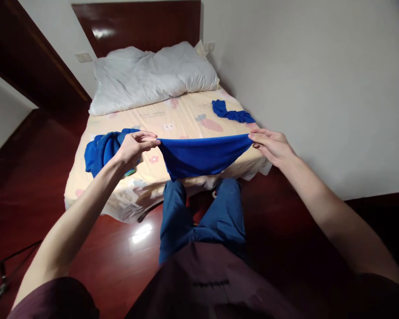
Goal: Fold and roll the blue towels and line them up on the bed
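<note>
A blue cloth (206, 155) hangs stretched between my two hands above the near edge of the bed. My left hand (136, 144) pinches its left upper corner, and my right hand (271, 144) pinches the right one. The top edge is pulled nearly straight, while the lower part droops. Behind my left hand lies a crumpled pile of blue fabric (101, 150) on the sheet, partly covered by my wrist. Farther back on the right, a smaller twisted blue cloth (231, 113) rests near the bed's edge.
The bed (186, 108) has a cream patterned sheet, a folded pale quilt (153, 75) and a dark wooden headboard (142, 24). A white wall (319, 88) stands close on the right. Below is a dark red floor (119, 252); a thin black stand (3, 274) is at lower left.
</note>
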Available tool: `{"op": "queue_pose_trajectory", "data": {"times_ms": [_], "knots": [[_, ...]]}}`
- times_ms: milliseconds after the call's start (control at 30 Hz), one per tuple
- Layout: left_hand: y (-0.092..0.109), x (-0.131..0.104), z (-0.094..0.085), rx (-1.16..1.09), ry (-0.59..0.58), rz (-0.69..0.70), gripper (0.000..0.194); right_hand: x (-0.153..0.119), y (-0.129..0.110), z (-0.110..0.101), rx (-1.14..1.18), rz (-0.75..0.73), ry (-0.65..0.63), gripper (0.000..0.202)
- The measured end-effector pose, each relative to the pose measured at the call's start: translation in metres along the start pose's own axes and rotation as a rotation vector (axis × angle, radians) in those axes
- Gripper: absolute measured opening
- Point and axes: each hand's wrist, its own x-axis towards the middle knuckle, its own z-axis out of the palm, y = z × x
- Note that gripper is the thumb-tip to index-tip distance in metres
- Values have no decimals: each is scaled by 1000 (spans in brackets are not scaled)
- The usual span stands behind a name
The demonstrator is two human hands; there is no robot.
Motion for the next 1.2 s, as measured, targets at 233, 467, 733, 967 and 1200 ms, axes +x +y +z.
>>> {"op": "queue_pose_trajectory", "data": {"times_ms": [233,467,733,967,1200], "knots": [[-14,28,-4,-59,4,-125,54,45,3,21,-10,139,-43,36],[-43,136,0,-61,240,-81,48,144,21,96,-90,80,-14,36],[-52,162,-17,24,374,190,53,184,39,146,-99,-371,58,32],[-177,85,-30,255,383,4,58,115,144,154,-225,-203,-17,23],[-308,17,-11,261,151,-399,56,21,252,173,-249,272,-75,19]]}}
